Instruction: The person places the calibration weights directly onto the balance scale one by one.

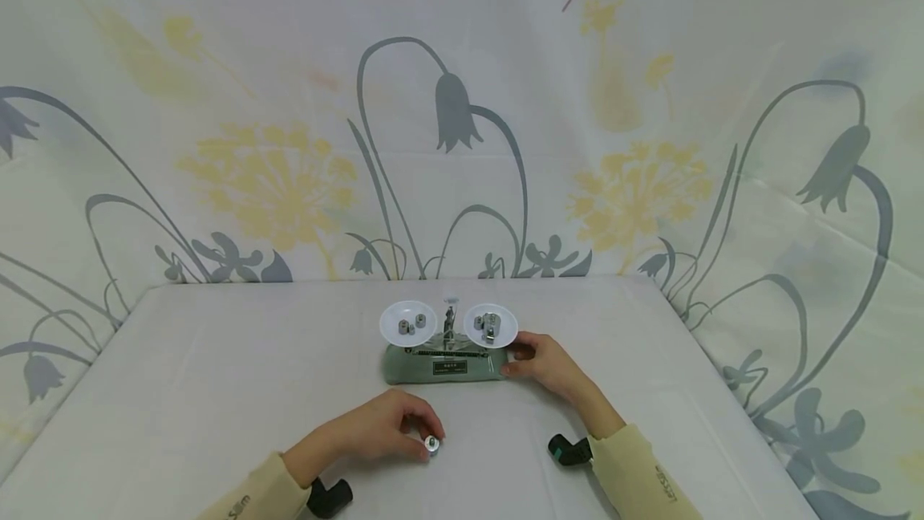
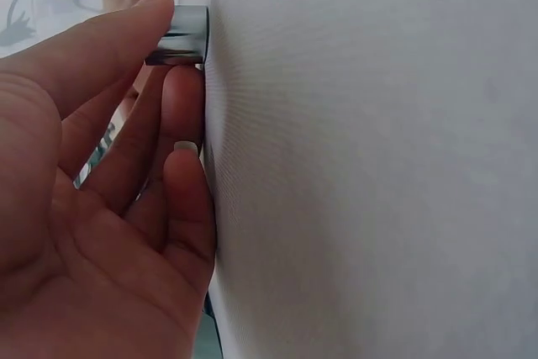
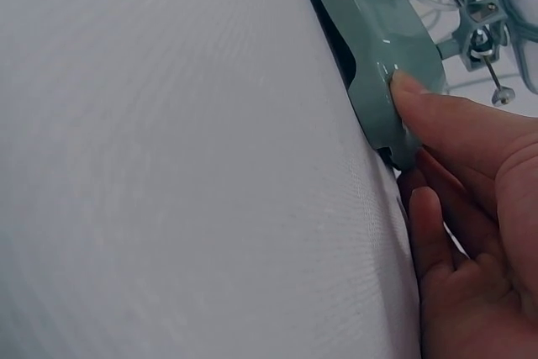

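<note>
A green balance scale with two white pans stands at the middle of the table. Small metal weights sit in its left pan, and several more weights are in the right pan. In front of the scale my left hand pinches a shiny cylindrical weight between thumb and fingers, at the tabletop. My right hand grips the right end of the scale's base, thumb on its front face and fingers behind, partly hidden.
A white cloth covers the table. Behind it hangs a flower-printed curtain. Black wrist devices stick out below both sleeves, close to the tabletop.
</note>
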A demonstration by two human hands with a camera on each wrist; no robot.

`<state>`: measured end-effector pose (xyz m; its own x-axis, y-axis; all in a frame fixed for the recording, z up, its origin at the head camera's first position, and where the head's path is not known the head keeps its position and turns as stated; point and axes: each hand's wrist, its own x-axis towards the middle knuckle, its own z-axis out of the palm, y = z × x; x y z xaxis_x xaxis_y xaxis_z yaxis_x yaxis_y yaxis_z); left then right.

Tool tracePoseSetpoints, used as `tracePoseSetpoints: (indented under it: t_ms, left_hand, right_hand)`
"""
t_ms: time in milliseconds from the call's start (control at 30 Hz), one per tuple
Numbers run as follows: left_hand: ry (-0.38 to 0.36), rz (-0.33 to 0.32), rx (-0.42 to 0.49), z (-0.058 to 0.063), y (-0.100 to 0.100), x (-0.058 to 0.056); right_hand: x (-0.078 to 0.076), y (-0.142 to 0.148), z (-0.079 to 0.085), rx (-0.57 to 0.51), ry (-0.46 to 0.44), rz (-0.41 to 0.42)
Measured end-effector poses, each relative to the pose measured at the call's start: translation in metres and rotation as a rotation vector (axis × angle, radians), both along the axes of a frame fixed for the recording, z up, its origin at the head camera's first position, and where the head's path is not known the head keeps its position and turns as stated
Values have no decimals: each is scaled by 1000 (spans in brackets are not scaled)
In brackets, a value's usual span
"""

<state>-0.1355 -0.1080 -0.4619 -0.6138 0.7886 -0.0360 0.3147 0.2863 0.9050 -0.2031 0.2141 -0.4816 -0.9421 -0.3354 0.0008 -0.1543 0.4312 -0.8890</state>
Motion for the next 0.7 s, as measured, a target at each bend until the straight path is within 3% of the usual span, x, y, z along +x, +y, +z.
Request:
tracePoseSetpoints:
  t_ms: [700]
  left_hand:
    - [67,17,7,-1,1,2]
  right_hand:
    - [1,-1,1,-7,-5,1]
